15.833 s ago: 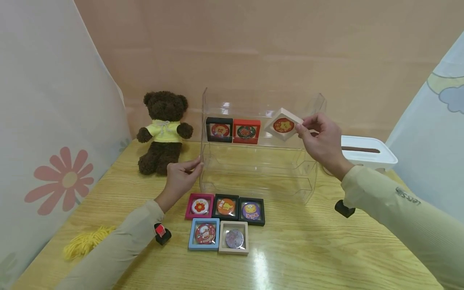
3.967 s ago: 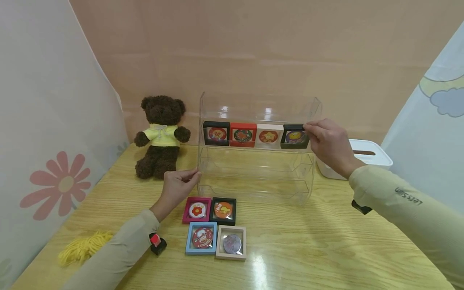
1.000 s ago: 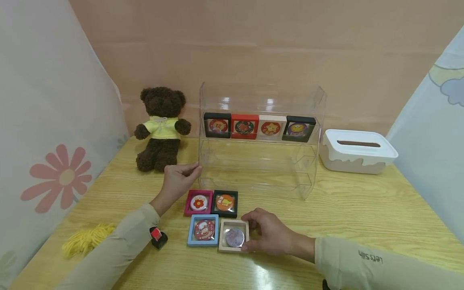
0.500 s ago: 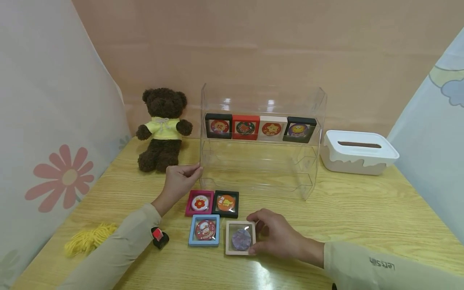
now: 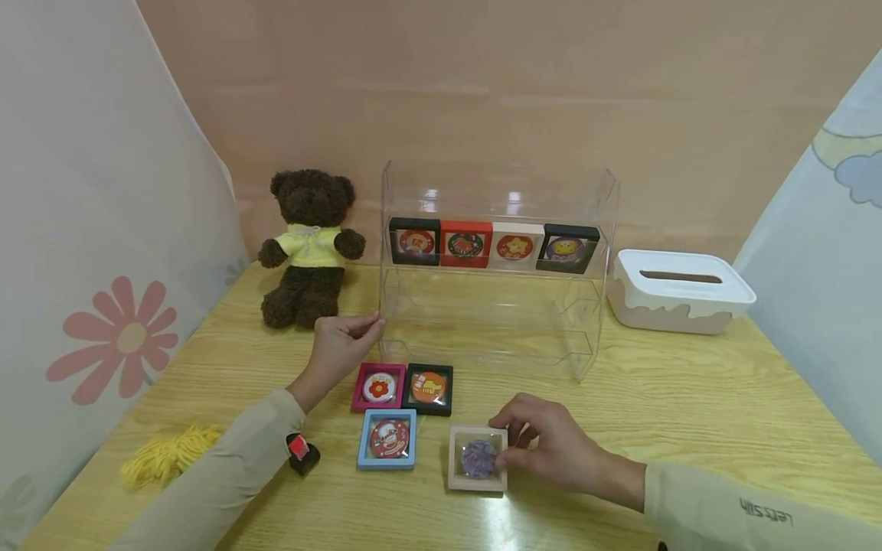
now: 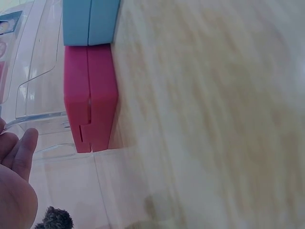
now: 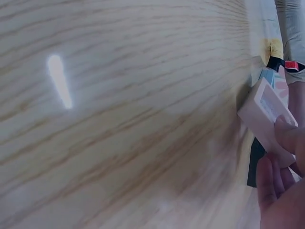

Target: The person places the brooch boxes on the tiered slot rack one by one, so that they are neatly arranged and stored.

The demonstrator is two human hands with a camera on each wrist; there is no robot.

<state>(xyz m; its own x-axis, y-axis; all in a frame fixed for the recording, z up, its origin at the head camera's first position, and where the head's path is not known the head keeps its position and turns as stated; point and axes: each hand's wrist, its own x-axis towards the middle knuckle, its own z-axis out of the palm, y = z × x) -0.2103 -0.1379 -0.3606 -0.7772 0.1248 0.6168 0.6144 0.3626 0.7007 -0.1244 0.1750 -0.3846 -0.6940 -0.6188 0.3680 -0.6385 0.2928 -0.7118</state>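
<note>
My left hand [image 5: 341,348] pinches the left edge of a clear acrylic display rack [image 5: 489,306]. Between the thumb and fingers of my right hand [image 5: 554,444] is a beige square frame [image 5: 478,484] with a purple-grey badge inside, tilted off the wood in the right wrist view. Three framed badges lie flat before the rack: a pink one [image 5: 358,390], a black one [image 5: 449,390] and a light blue one [image 5: 362,451]. On an upper tier stand a black frame [image 5: 415,223], a red frame [image 5: 466,227], a cream frame [image 5: 518,229] and another black frame [image 5: 572,229].
A brown teddy bear [image 5: 311,207] in a yellow top sits left of the rack. To the right stands a white tissue box [image 5: 678,295]. Yellow yarn [image 5: 168,455] lies at the table's left, and printed curtains [image 5: 103,191] flank the wooden table [image 5: 661,398].
The cream frame and the purple-badge black frame went onto the rack's upper tier. My right hand then took the beige frame and drew it rightward off the table. My left hand stayed at the rack.
</note>
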